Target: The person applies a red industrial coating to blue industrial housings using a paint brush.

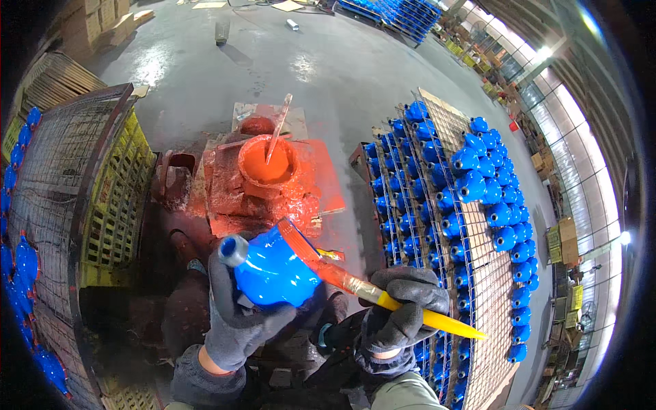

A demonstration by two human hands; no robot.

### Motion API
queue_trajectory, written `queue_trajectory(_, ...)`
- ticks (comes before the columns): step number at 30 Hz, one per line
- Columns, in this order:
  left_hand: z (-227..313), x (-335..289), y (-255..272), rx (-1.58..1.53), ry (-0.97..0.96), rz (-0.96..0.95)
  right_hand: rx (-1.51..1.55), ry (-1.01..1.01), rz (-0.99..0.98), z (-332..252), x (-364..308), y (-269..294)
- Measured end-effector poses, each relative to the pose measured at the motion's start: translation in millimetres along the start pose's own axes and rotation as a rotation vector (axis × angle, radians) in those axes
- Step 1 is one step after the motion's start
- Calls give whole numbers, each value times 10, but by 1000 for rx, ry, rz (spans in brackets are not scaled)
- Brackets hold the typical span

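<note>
My left hand (239,321), in a grey glove, is closed around a glossy blue metal fitting (277,270), rounded with a bare grey pipe neck at its left end. A paintbrush (379,294) with a yellow handle is gripped in my gloved right hand (408,307). Its red-coated bristles lie against the upper right edge of the blue fitting. Just beyond both hands stands an open bucket of orange-red paint (268,162), crusted on the outside, with a stick (279,130) leaning in it. My left fingertips are partly hidden behind the fitting.
At right, mesh racks (471,239) carry many blue fittings (499,215). More blue fittings (26,263) lie on a wire-mesh rack (48,178) at left, beside a yellow plastic crate (119,198). A red-stained container (176,179) stands left of the bucket. Cardboard boxes (85,27) are stacked far left.
</note>
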State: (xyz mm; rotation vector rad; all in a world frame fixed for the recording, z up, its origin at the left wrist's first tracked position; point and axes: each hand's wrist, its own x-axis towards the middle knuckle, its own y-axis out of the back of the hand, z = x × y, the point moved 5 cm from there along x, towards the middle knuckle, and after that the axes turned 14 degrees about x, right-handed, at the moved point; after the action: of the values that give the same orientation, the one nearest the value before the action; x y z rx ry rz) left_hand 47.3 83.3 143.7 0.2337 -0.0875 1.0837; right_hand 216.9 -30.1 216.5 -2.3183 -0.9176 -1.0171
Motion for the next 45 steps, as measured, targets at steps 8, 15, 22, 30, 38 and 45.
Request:
queue_trajectory(8, 45, 140, -229, -988, 387, -295, 178, -19, 108, 134, 58, -53)
queue_trajectory(15, -139, -6, -289, -1398, 553, -323, 309, -227, 76, 325, 44, -16)
queue_trajectory(22, 40, -114, -342, -1576, 712, -437, 635, -399, 115, 533, 49, 27)
queue_trajectory(30, -98, -407, -487, -1614, 883, -544, 1073, -519, 7, 897, 1, 121)
queue_trajectory(38, 21, -768, -703, -1680, 1116, -650, 1551, -770, -42, 1166, -71, 14)
queue_trajectory(45, -191, -1086, -682, -1358, 1599, -717, 1780, -801, -53, 1124, -138, -167)
